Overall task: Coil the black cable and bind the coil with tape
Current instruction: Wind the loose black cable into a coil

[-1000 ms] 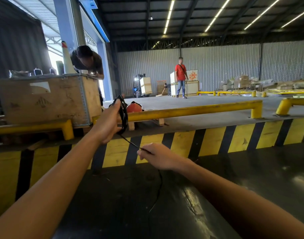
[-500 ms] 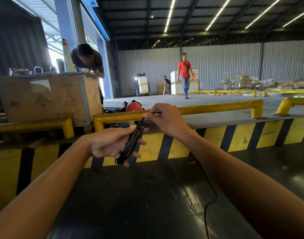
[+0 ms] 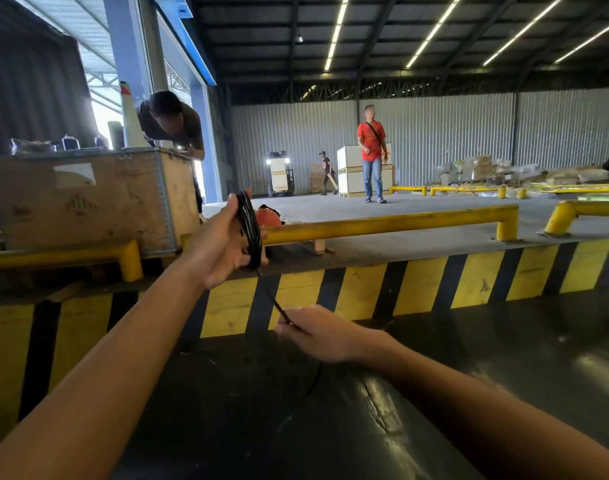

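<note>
My left hand [image 3: 220, 247] is raised in front of me, gripping a coil of black cable [image 3: 249, 230] of several loops, held upright. A single strand runs from the coil's bottom down and right to my right hand [image 3: 324, 336], which pinches it between the fingertips. Below that hand the loose cable [image 3: 313, 386] trails down over the dark floor. No tape is in view.
A yellow-and-black striped dock edge [image 3: 417, 289] with yellow rails [image 3: 382, 225] crosses ahead. A wooden crate [image 3: 88, 199] stands at left with a person leaning over it. A person in a red shirt [image 3: 371, 154] stands on the platform. An orange object [image 3: 270, 216] lies behind the coil.
My left hand rose, turning the coil upright. My right hand dropped from above the coil to low right and now holds the strand lower down. The person in red came nearer.
</note>
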### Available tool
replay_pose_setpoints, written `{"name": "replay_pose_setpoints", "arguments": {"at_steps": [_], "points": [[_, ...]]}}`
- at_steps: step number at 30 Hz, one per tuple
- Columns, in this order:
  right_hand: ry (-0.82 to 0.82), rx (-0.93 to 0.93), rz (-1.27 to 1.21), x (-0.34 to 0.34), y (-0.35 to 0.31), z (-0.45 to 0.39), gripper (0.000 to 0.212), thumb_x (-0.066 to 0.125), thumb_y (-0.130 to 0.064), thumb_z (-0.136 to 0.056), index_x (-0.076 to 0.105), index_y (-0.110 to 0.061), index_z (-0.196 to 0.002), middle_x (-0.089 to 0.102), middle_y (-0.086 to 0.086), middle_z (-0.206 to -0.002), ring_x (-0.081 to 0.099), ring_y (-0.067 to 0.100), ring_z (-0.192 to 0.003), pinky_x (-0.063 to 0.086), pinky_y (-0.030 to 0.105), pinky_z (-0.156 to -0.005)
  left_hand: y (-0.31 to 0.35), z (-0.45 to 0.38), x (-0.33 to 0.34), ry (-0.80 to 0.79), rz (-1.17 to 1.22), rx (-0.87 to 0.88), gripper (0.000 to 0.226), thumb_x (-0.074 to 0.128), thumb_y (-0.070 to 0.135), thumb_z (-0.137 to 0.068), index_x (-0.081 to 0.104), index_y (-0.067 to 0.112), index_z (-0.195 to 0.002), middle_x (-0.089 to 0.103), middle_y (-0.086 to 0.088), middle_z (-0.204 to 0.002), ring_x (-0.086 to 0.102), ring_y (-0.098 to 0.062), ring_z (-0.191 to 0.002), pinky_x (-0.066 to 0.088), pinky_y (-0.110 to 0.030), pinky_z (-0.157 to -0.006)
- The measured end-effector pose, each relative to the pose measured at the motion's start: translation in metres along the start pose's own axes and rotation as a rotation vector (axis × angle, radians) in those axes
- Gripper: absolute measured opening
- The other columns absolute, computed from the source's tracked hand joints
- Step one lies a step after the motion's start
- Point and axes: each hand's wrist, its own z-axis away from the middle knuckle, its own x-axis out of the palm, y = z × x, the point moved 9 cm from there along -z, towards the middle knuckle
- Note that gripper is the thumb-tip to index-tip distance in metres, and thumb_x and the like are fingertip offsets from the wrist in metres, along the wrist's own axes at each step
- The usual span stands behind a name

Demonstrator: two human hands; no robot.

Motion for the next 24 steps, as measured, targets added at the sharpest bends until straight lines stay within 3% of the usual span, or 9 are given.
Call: {"name": "replay_pose_setpoints", "arguments": {"at_steps": [2,5,9,11,14,16,19,22,24], "points": [[0.031,-0.007,0.061,-0.014,0.002,0.004,0.019,0.041,-0.029,-0.099,0.056,-0.019,-0.092,0.059,-0.002,-0.078,0.056,0.007,-0.068,0.043,0.019,-0.064,-0.014,0.001,-0.011,0.032,-0.193,-0.038,0.041,0.029,0.046,-0.098,0.044,0.026,-0.131,0.044,-0.005,-0.134,0.054,-0.026,-0.107,0.047,-0.056,-0.085],[0.086,-0.007,0.164,-0.045,0.008,0.007,0.021,0.049,-0.028,-0.096,0.063,-0.012,-0.095,0.059,-0.003,-0.082,0.055,0.006,-0.071,0.041,0.022,-0.066,-0.032,0.003,-0.028,0.084,-0.458,-0.096,0.051,0.031,0.045,-0.098,0.031,0.02,-0.143,0.038,-0.013,-0.145,0.041,-0.034,-0.128,0.031,-0.058,-0.104],[0.218,0.01,0.226,-0.093,0.014,0.007,0.019,0.056,-0.027,-0.093,0.063,-0.016,-0.079,0.052,-0.013,-0.068,0.049,-0.002,-0.065,0.033,0.024,-0.071,-0.055,0.018,-0.03,-0.049,-1.057,-0.201,0.046,0.034,0.059,-0.091,0.053,0.019,-0.102,0.059,-0.015,-0.106,0.058,-0.029,-0.093,0.045,-0.049,-0.088],[0.347,0.008,0.2,-0.119,0.016,0.008,0.019,0.058,-0.026,-0.092,0.066,-0.013,-0.08,0.052,-0.013,-0.065,0.048,-0.001,-0.062,0.033,0.019,-0.061,-0.077,0.027,-0.028,-0.16,-1.177,-0.299,0.043,0.033,0.058,-0.092,0.054,0.02,-0.096,0.06,-0.008,-0.093,0.059,-0.021,-0.08,0.049,-0.036,-0.072],[0.467,0.03,0.204,-0.133,0.024,0.007,0.02,0.057,-0.026,-0.092,0.067,-0.011,-0.082,0.056,-0.006,-0.066,0.048,0.002,-0.061,0.032,0.02,-0.054,-0.11,0.044,-0.014,-0.329,-0.863,-0.518,0.047,0.039,0.066,-0.082,0.056,0.031,-0.108,0.059,-0.002,-0.107,0.061,-0.017,-0.089,0.048,-0.027,-0.068],[0.529,0.071,0.179,-0.129,0.035,0.009,0.022,0.054,-0.027,-0.094,0.064,-0.014,-0.08,0.054,-0.006,-0.065,0.048,0.004,-0.06,0.031,0.022,-0.053,-0.119,0.055,0.013,-0.524,-0.551,-0.564,0.043,0.038,0.061,-0.087,0.052,0.043,-0.123,0.052,0.002,-0.132,0.059,-0.024,-0.113,0.051,-0.034,-0.078],[0.515,0.145,0.069,-0.1,0.053,0.014,0.028,0.044,-0.031,-0.098,0.062,-0.014,-0.084,0.06,-0.001,-0.072,0.054,0.007,-0.063,0.04,0.024,-0.059,-0.097,0.064,0.056,-0.687,-0.036,-0.489,0.046,0.035,0.05,-0.094,0.042,0.04,-0.138,0.047,-0.002,-0.144,0.05,-0.035,-0.125,0.049,-0.053,-0.09],[0.29,0.138,0.027,-0.032,0.053,0.019,0.022,0.038,-0.031,-0.1,0.058,-0.023,-0.095,0.063,0.001,-0.078,0.061,0.008,-0.066,0.051,0.028,-0.062,-0.058,0.047,0.068,-0.593,0.292,-0.292,0.051,0.039,0.047,-0.092,0.039,0.032,-0.141,0.045,-0.011,-0.145,0.049,-0.04,-0.124,0.048,-0.061,-0.088],[0.137,0.135,-0.014,0.015,0.044,0.025,0.016,0.038,-0.032,-0.099,0.052,-0.029,-0.093,0.06,-0.003,-0.074,0.059,0.0,-0.062,0.047,0.022,-0.057,-0.046,0.03,0.058,-0.425,0.277,-0.167,0.047,0.039,0.049,-0.091,0.046,0.035,-0.136,0.048,-0.01,-0.141,0.052,-0.038,-0.122,0.05,-0.061,-0.085]]}}
